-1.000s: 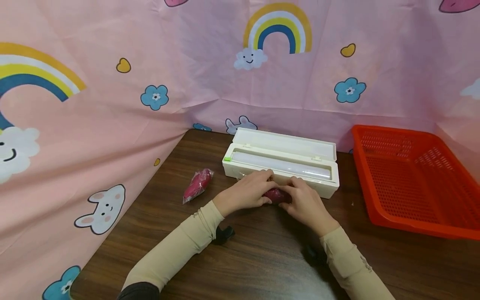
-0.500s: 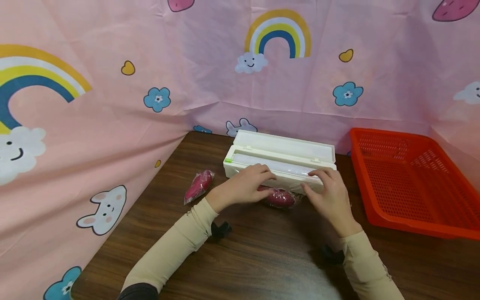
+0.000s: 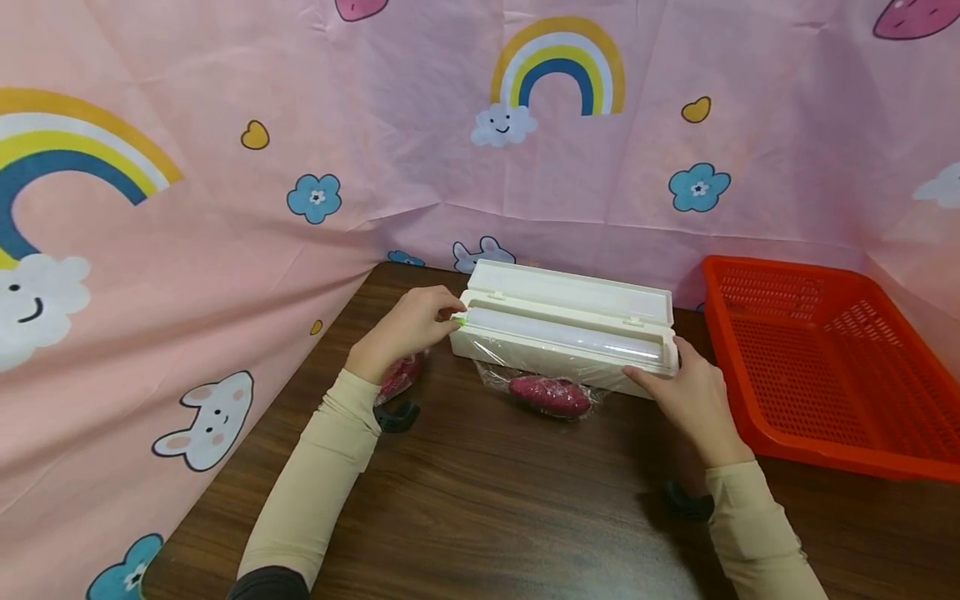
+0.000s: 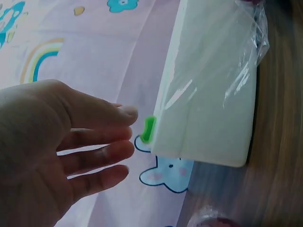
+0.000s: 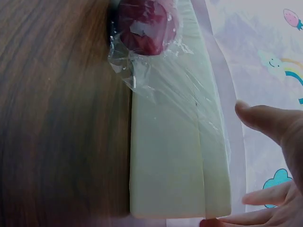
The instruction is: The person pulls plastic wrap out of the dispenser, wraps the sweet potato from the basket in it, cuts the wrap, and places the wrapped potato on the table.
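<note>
A white cling film dispenser (image 3: 540, 354) stands with its lid (image 3: 570, 292) raised and a film roll (image 3: 562, 331) inside. Film drawn over its front covers a reddish-purple sweet potato (image 3: 551, 396), which lies against the box's front. My left hand (image 3: 412, 323) is at the box's left end, beside the green cutter slider (image 4: 148, 129). In the left wrist view its fingers are loosely extended, with a small gap to the slider. My right hand (image 3: 693, 396) is spread at the box's right end; a fingertip (image 5: 210, 222) is at the corner and the thumb (image 5: 255, 116) stands off the box.
Another film-wrapped sweet potato (image 3: 397, 379) lies left of the box, partly hidden by my left hand. A red plastic basket (image 3: 757, 392) stands on the right of the dark wooden table (image 3: 510, 517). Pink patterned cloth (image 3: 420, 125) hangs behind and at the left.
Both hands have let go of the sweet potato. My left hand has moved left to the green slider, my right hand right to the box's end. The sweet potato stays under the film.
</note>
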The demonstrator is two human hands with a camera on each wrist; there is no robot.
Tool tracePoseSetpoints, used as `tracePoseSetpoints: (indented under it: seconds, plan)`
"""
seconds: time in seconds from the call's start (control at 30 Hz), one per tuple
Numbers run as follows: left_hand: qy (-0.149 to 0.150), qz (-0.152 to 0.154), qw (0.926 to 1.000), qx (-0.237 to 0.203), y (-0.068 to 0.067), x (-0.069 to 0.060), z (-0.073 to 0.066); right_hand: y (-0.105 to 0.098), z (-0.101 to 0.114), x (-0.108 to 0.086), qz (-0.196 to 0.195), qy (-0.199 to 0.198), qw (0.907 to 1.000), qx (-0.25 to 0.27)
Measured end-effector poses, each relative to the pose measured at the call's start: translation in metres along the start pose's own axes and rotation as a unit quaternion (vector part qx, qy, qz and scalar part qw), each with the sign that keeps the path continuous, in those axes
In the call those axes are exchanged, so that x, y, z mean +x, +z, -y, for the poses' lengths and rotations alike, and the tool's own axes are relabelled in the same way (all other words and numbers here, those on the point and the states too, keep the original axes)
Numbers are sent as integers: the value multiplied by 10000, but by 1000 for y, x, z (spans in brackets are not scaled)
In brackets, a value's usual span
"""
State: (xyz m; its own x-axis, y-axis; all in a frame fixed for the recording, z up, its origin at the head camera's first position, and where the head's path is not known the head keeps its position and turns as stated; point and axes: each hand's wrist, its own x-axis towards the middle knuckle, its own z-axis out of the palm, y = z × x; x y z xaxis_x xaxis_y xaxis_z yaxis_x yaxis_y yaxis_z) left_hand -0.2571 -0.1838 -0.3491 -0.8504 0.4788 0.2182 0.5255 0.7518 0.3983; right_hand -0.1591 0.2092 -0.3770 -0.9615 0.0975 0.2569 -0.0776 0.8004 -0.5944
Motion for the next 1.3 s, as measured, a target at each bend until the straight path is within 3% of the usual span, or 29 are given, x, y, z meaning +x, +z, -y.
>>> tracePoseSetpoints:
  seconds: [0.13,0.47,0.97,1.3]
  plan:
    - [-173,97,9997,-153,0,0,7,0,-4,-1,-75,77,9999,44]
    - [-266,68,9990,-349,4,2,13,1,-11,-1,-366,-110,9993,-2]
    - [-272,-128,9972,-683,9,3,20,2,-18,1,-353,-45,9994,5]
    - [257,-375,9962,-745,16,7,20,3,-17,4,-301,-75,9995,-27]
